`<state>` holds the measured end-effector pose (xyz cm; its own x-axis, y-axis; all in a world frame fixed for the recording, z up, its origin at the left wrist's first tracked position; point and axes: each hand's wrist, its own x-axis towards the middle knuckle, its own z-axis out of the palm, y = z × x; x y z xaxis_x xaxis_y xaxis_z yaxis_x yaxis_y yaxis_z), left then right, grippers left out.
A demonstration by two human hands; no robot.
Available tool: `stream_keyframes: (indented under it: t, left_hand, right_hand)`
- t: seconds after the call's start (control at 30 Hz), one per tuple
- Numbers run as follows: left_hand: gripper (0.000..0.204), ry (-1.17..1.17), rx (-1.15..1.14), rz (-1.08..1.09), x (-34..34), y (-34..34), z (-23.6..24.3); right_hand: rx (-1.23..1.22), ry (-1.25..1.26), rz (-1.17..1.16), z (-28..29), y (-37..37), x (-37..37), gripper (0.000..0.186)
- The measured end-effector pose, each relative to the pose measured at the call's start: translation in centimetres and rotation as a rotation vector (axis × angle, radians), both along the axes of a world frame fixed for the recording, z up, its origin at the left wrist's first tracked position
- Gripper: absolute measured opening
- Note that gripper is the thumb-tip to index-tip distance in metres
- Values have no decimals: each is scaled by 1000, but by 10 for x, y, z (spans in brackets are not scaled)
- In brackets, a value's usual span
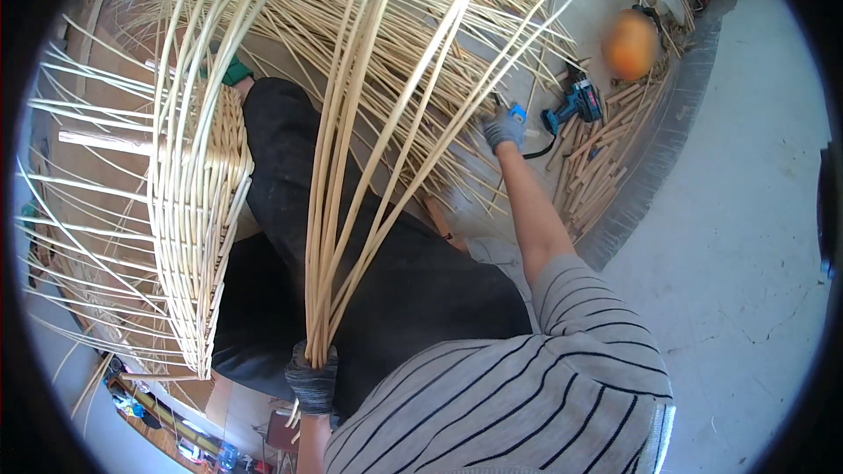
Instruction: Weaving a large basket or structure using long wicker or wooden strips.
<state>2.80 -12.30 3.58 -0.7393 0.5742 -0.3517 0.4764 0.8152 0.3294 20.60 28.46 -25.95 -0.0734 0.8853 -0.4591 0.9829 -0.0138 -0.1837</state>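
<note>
My left hand (311,379), in a grey glove, is closed round the butt ends of a bundle of long pale rods (349,211), which fan upward across my dark trousers. My gloved right hand (502,129) is closed on a blue tool (515,114) with a black cord, out at the front right beside loose rods. A woven basket form (193,228) with many upright and sideways stakes stands along my left leg. A blue-and-black cordless drill (580,101) lies just right of my right hand.
A large pile of rods (413,26) covers the floor ahead. Short cut sticks (606,149) lie beside a grey edge strip (659,158) on the right. A blurred orange round shape (630,44) is at upper right. Shelving (167,430) with small items shows at lower left.
</note>
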Motion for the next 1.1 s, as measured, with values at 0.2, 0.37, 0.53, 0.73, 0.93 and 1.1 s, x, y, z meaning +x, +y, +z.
stream_keyframes:
  t: [0.2, 0.37, 0.53, 0.73, 0.93, 1.1]
  left_hand:
    - [27, -78, -14, -17, -9, -2, -3]
    - [31, -65, 15, -69, -13, -3, -6]
    - [34, -64, -12, -41, -16, -3, -3]
    - [36, -94, 2, -74, -19, -4, -5]
    - [37, -70, -19, -166, -26, -21, -9]
    - [40, -135, -139, 2, -26, -28, -3]
  right_hand:
    - [-412, -120, 349, -39, -28, -14, 47]
    - [-406, 125, 555, -39, -2, -30, 34]
    - [-270, 14, 555, -56, 16, -54, 33]
    - [-140, -123, 507, -73, 19, -44, 31]
    - [-74, -163, 625, -63, 5, -43, 30]
    - [-84, -268, 700, -59, 8, -39, 30]
